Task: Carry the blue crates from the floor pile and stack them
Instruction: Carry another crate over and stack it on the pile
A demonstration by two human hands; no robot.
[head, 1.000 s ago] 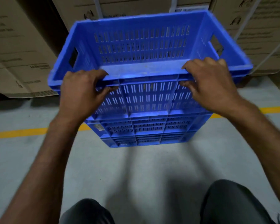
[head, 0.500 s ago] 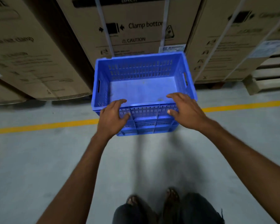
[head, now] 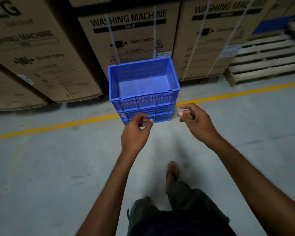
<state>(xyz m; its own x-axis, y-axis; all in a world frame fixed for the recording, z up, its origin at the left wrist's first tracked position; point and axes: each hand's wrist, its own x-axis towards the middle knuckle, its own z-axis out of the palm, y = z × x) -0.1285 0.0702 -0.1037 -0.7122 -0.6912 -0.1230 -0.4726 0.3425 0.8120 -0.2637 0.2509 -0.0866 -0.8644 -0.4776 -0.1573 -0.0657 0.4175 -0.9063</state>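
Note:
A stack of blue slotted crates (head: 144, 92) stands on the grey floor, straddling the yellow line, in front of the cardboard boxes. The top crate is empty inside. My left hand (head: 135, 132) hovers just in front of the stack's lower part, fingers loosely curled and holding nothing. My right hand (head: 194, 120) hangs to the right of the stack, apart from it, fingers also loosely curled and empty. The floor pile of crates is out of view.
Tall washing-machine cartons (head: 131, 36) form a wall right behind the stack. A wooden pallet stack (head: 266, 57) stands at the back right. A yellow floor line (head: 58, 125) runs across. My foot (head: 172, 171) is on the bare concrete floor (head: 41, 176).
Both hands let go of the top crate's near rim and drew back. The crate now sits on the stack, and my view has pulled away and risen.

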